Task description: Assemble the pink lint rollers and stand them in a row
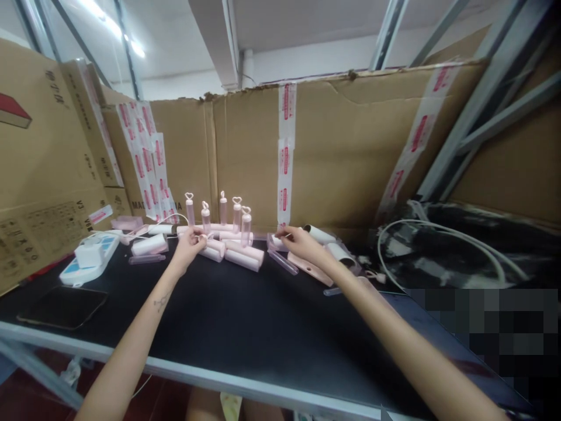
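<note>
Five tubes (221, 217) already stand capped at the back of the desk (245, 327) while several rolls (243, 257) lie unfinished (count unclear), the left hand (189, 242) pinching a small piece and the right hand (294, 240) pinching another.

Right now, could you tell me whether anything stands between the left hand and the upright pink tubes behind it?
Nothing visible does. The left hand is just in front of the upright tubes; the lying rolls are to its right, not between.
</note>
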Tool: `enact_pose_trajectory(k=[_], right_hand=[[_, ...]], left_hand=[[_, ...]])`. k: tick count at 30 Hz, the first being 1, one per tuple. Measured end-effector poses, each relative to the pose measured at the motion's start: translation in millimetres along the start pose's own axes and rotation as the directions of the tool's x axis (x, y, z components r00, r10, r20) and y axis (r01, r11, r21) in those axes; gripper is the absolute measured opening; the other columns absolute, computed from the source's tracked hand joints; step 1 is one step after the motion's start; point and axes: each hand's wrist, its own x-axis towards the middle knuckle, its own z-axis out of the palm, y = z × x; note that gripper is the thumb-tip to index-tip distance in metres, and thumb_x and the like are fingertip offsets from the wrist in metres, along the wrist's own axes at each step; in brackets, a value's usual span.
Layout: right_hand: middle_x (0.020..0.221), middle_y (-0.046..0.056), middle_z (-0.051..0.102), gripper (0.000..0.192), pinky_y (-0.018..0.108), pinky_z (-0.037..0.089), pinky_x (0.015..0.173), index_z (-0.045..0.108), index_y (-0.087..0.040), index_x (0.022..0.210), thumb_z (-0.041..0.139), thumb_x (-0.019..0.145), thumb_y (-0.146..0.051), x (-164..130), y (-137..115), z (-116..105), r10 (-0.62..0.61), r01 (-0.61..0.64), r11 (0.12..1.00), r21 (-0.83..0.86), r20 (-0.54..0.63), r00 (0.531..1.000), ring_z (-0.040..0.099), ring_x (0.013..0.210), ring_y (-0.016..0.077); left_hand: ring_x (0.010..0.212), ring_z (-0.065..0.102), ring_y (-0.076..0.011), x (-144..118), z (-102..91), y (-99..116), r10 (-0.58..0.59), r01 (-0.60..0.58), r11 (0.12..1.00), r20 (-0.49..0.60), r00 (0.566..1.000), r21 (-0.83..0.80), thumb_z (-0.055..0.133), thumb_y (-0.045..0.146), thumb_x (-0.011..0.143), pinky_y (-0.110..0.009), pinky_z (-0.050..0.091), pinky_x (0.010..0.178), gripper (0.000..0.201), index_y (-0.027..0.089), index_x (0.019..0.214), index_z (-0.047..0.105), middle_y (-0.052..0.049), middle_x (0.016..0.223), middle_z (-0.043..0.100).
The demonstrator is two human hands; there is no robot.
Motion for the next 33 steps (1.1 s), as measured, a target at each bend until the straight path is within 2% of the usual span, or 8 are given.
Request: enact_pose_trajectory(k=[7, 11, 15, 18, 20, 25, 29, 33], right_hand=[[0.093, 0.013, 0.066, 0.016, 0.037, 0.040, 0.080, 0.063, -0.016, 0.080, 0.060, 0.064, -0.020, -42, 33, 1, 0.052, -0.031, 0.983, -0.181, 0.108, 0.993, 0.059, 0.092, 0.0297], [0.091, 0.013, 0.065, 0.012, 0.037, 0.040, 0.078, 0.061, -0.016, 0.075, 0.057, 0.065, -0.015, -50, 37, 5, 0.062, -0.033, 0.973, -0.228, 0.120, 0.991, 0.057, 0.094, 0.0302], [0.083, 0.008, 0.065, 0.016, 0.030, 0.042, 0.067, 0.058, -0.018, 0.083, 0.049, 0.078, -0.029, -51, 31, -15, 0.074, -0.072, 0.995, -0.068, 0.023, 0.997, 0.060, 0.076, 0.0216], [0.086, 0.006, 0.065, 0.025, 0.028, 0.044, 0.066, 0.056, -0.016, 0.094, 0.049, 0.079, -0.036, -57, 12, -23, -0.020, 0.028, 0.966, 0.257, -0.033, 0.999, 0.060, 0.076, 0.0190], [0.087, 0.004, 0.065, 0.026, 0.027, 0.045, 0.066, 0.057, -0.016, 0.098, 0.051, 0.078, -0.032, -63, -4, -19, -0.168, 0.121, 0.911, 0.393, 0.087, 0.982, 0.060, 0.077, 0.0173], [0.083, 0.002, 0.064, 0.026, 0.025, 0.045, 0.064, 0.064, -0.018, 0.095, 0.055, 0.071, -0.017, -73, -25, 1, -0.381, 0.233, 0.898, 0.374, 0.392, 0.837, 0.058, 0.070, 0.0145], [0.095, 0.007, 0.063, 0.023, 0.030, 0.045, 0.080, 0.065, -0.017, 0.093, 0.050, 0.081, -0.028, -62, -11, 13, -0.336, 0.268, 0.895, 0.358, 0.145, 0.931, 0.059, 0.088, 0.0180], [0.096, 0.011, 0.066, 0.032, 0.035, 0.045, 0.081, 0.065, -0.014, 0.096, 0.052, 0.081, -0.038, -44, 8, 31, -0.036, 0.025, 0.951, 0.308, 0.031, 0.999, 0.060, 0.091, 0.0227]], left_hand=[[0.074, 0.063, -0.0132, -24, 35.5, 12, -0.113, 0.296, 0.795, 0.351, 0.930, -0.530, 0.071, 0.020, 0.062, -0.031, 0.047, 0.080, 0.026, 0.015, 0.077, 0.050, -0.001, 0.077, 0.061], [0.088, 0.065, -0.0181, -41, 52.2, 16, -0.130, 0.460, 0.689, 0.530, 0.838, -0.560, 0.072, 0.014, 0.063, -0.038, 0.044, 0.092, 0.030, 0.016, 0.077, 0.046, -0.006, 0.090, 0.066], [0.090, 0.064, -0.0177, -51, 62.1, 17, -0.151, 0.486, 0.683, 0.545, 0.825, -0.546, 0.070, 0.014, 0.068, -0.037, 0.045, 0.090, 0.033, 0.017, 0.089, 0.045, -0.006, 0.094, 0.066], [0.090, 0.063, -0.0144, -55, 67.6, 12, -0.169, 0.466, 0.702, 0.510, 0.843, -0.538, 0.070, 0.013, 0.067, -0.031, 0.045, 0.086, 0.043, 0.019, 0.101, 0.044, -0.005, 0.095, 0.065], [0.089, 0.062, -0.0137, -57, 70.8, 5, -0.170, 0.441, 0.739, 0.493, 0.853, -0.509, 0.070, 0.014, 0.067, -0.030, 0.044, 0.086, 0.048, 0.020, 0.106, 0.042, -0.003, 0.094, 0.063], [0.090, 0.058, -0.0145, -58, 73.4, -15, -0.027, 0.125, 0.979, 0.497, 0.867, -0.164, 0.063, 0.016, 0.071, -0.030, 0.042, 0.087, 0.032, 0.019, 0.099, 0.047, -0.002, 0.092, 0.058], [0.088, 0.056, -0.0161, -55, 69.5, -26, -0.003, -0.083, 0.986, 0.506, 0.863, 0.148, 0.055, 0.018, 0.076, -0.031, 0.042, 0.086, 0.016, 0.019, 0.091, 0.052, -0.003, 0.090, 0.057], [0.085, 0.057, -0.0164, -54, 66.2, -30, -0.017, -0.102, 0.973, 0.503, 0.864, 0.208, 0.054, 0.019, 0.076, -0.031, 0.044, 0.084, 0.026, 0.019, 0.102, 0.051, -0.003, 0.092, 0.059]])
